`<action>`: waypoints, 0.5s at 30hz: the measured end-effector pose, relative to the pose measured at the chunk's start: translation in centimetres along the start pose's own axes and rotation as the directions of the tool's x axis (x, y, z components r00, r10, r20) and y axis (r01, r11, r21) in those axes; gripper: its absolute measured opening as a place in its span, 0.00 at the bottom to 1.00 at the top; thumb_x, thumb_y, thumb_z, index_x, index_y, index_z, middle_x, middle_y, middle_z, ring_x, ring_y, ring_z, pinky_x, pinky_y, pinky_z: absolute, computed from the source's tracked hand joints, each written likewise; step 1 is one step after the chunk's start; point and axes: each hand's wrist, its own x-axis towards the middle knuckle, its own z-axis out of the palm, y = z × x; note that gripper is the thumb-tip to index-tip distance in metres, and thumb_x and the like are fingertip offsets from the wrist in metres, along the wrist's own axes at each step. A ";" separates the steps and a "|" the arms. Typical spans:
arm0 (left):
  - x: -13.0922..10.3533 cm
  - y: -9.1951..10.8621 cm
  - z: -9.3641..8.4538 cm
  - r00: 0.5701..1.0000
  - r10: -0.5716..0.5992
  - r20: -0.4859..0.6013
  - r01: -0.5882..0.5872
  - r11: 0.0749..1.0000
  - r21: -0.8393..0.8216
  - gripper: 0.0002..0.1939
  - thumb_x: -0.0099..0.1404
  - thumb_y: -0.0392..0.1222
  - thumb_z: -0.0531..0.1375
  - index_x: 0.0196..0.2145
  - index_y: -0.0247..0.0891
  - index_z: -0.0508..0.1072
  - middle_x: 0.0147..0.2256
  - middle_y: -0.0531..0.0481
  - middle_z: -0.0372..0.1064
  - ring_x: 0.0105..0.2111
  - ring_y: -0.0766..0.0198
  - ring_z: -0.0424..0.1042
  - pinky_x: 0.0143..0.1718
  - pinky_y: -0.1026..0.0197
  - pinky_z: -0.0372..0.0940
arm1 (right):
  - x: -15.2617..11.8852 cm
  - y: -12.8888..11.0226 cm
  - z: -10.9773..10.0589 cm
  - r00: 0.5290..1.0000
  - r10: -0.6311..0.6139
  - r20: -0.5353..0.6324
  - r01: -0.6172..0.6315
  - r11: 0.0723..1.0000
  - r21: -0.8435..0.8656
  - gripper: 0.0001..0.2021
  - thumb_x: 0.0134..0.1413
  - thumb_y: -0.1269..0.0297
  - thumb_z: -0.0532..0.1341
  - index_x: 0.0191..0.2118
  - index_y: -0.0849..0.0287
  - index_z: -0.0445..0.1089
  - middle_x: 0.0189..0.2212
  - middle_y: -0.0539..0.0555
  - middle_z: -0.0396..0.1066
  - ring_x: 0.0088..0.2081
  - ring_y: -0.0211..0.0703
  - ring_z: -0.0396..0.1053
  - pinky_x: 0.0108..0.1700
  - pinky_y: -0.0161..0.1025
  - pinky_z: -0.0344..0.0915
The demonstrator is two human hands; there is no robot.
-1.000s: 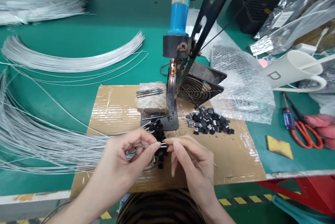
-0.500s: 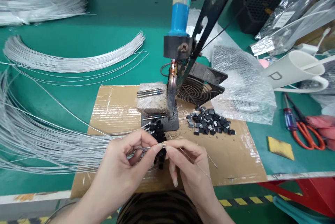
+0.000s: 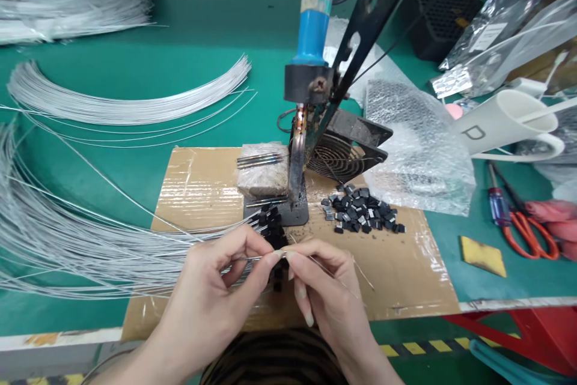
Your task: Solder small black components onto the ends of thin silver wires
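Observation:
My left hand [image 3: 211, 289] is closed, its thumb and forefinger pinching a thin grey wire [image 3: 253, 258]. My right hand [image 3: 331, 289] meets it fingertip to fingertip, closed on a thin silvery wire [image 3: 363, 275] that trails out to the right. What lies between the touching fingertips is mostly hidden. Beneath and behind the hands, a bundle of grey wires [image 3: 112, 253] ends in a cluster of small black connectors [image 3: 273, 226]. A blue-handled soldering iron [image 3: 314, 33] hangs tip-down in a metal bracket just beyond the fingers.
Loose black connectors [image 3: 367, 211] lie piled on the cardboard sheet [image 3: 193, 187]. Behind them stand a wrapped block [image 3: 261, 178] with metal rods and a small fan [image 3: 342, 154]. Rightward are bubble wrap [image 3: 415, 145], a white mug [image 3: 505, 121], orange-handled scissors [image 3: 534, 235] and a yellow sponge [image 3: 483, 256].
Both hands keep their pinch at nearly the same spot. The lower fingers of my right hand have shifted slightly down and right. The view has moved a little.

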 end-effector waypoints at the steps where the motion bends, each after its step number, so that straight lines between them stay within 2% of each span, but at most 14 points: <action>1: 0.1 0.0 0.0 1.000 0.005 0.009 -0.005 1.000 -0.005 0.13 0.73 0.49 0.60 0.33 0.41 0.75 0.23 0.55 0.66 0.22 0.67 0.59 0.22 0.65 0.55 | 0.1 0.0 0.0 1.000 0.010 -0.002 -0.010 1.000 0.026 0.08 0.57 0.58 0.74 0.33 0.57 0.84 0.20 0.46 0.72 0.11 0.25 0.59 0.13 0.25 0.51; 5: 0.3 0.2 -0.2 0.999 0.012 0.044 -0.011 0.999 -0.032 0.14 0.72 0.49 0.61 0.31 0.40 0.76 0.23 0.55 0.66 0.21 0.68 0.57 0.22 0.66 0.54 | 0.4 -0.1 -0.1 0.998 0.066 0.012 -0.067 0.991 0.114 0.08 0.53 0.60 0.76 0.30 0.58 0.84 0.19 0.46 0.72 0.10 0.24 0.59 0.12 0.23 0.51; 9: 0.2 0.3 -0.2 0.998 -0.042 0.036 0.043 0.999 -0.030 0.14 0.71 0.50 0.61 0.31 0.40 0.77 0.23 0.54 0.66 0.22 0.67 0.58 0.23 0.65 0.54 | 0.5 -0.5 -0.1 0.993 0.117 0.012 -0.118 0.983 0.142 0.08 0.51 0.61 0.77 0.27 0.59 0.83 0.19 0.46 0.73 0.10 0.24 0.60 0.11 0.22 0.51; 15: 0.2 -0.2 0.2 1.000 -0.005 -0.019 0.004 0.999 -0.050 0.13 0.71 0.50 0.62 0.31 0.40 0.76 0.22 0.55 0.64 0.22 0.68 0.57 0.22 0.66 0.52 | 0.2 -0.5 0.1 0.993 0.117 0.021 -0.119 0.980 0.157 0.08 0.52 0.59 0.76 0.31 0.59 0.84 0.20 0.46 0.73 0.10 0.23 0.61 0.12 0.21 0.54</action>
